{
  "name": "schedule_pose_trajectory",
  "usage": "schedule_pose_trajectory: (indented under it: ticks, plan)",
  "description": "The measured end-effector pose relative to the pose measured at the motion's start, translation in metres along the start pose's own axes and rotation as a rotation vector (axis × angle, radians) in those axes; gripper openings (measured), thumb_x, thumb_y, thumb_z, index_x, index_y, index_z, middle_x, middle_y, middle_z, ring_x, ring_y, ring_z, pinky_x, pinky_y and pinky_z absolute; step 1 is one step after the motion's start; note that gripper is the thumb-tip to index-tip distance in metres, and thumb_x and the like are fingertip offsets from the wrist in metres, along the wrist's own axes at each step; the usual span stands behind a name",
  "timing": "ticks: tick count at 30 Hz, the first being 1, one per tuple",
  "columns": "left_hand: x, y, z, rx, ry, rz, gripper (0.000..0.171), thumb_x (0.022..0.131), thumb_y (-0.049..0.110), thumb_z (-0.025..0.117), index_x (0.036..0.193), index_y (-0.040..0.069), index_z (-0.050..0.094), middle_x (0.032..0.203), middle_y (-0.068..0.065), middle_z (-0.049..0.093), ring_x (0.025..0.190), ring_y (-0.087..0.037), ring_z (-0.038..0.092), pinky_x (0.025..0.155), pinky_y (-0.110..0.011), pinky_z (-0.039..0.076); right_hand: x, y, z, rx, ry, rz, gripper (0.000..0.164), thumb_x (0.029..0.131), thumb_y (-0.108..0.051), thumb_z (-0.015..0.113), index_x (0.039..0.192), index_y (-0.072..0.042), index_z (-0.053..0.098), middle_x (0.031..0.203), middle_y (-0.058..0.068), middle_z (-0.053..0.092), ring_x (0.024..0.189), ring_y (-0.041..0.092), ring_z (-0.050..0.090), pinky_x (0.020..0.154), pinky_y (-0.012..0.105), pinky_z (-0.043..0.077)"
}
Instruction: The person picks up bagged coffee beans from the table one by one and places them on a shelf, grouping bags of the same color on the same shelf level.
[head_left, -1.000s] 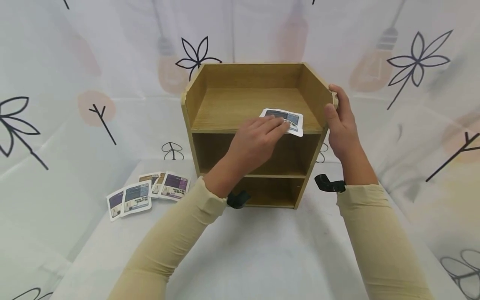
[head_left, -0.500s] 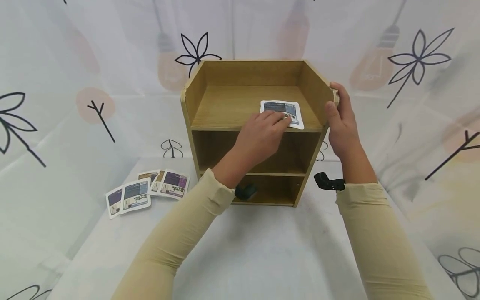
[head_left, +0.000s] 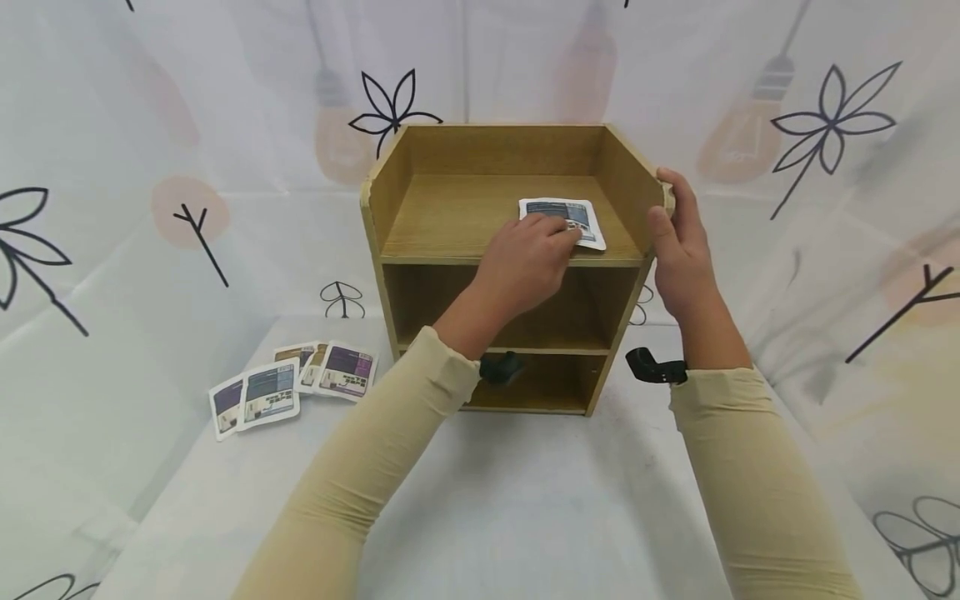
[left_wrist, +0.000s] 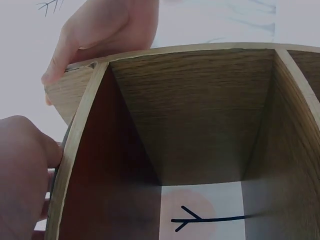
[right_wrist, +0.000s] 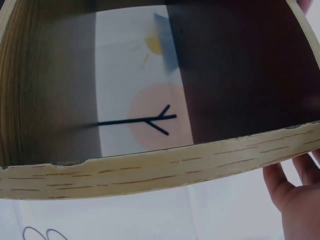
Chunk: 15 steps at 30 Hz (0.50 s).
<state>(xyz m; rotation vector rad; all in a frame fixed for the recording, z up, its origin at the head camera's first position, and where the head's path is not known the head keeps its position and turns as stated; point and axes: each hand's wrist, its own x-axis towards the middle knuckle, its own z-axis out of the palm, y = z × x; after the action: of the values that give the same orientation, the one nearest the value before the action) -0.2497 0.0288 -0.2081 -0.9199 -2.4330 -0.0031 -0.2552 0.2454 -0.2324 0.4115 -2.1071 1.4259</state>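
In the head view a flat white-edged packet with a blue-grey print lies near the right front of the wooden shelf unit's top board. Over its near left part is my left hand, palm down, fingers pressing on the packet and hiding that part. The left wrist view shows the same hand right at the board's edge, with the packet mostly out of sight there. My right hand grips the front edge of the unit's right side panel, thumb in front. Its fingers lie along the panel's outer side.
Several similar packets with purple, blue and brown prints lie overlapping on the white table, left of the unit. Below the top board are a middle compartment and a bottom one. A patterned cloth hangs close behind and at both sides.
My left hand has moved the packet back from over the top board's front edge, and it has gone from tilted to lying flat. The right hand has kept its grip in place.
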Motion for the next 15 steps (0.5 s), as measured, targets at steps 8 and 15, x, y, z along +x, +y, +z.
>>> schedule_pose_trajectory:
  ticks: [8,15]
  plan:
    - [0.0077,-0.0013,-0.0009,-0.037,-0.045,-0.037,0.036,0.104,0.026,0.038,0.131,0.024,0.061,0.133,0.004,0.061,0.125,-0.015,0.054,0.105,-0.034,0.045,-0.0006,-0.0016,0.0005,-0.010,0.009,-0.002,0.044,0.103,-0.032,0.038,0.146,-0.037,0.031,0.135,-0.004,0.042,0.122,0.018,0.042,0.101,0.038,0.036]
    - [0.0102,-0.0017,-0.0011,-0.054,-0.046,-0.048,0.035,0.104,0.026,0.038,0.128,0.024,0.063,0.131,0.004,0.062,0.123,-0.016,0.056,0.103,-0.034,0.047,-0.0004,-0.0023,0.0005,-0.014,0.004,0.010,0.044,0.103,-0.033,0.038,0.146,-0.038,0.031,0.135,-0.003,0.042,0.122,0.018,0.041,0.102,0.038,0.035]
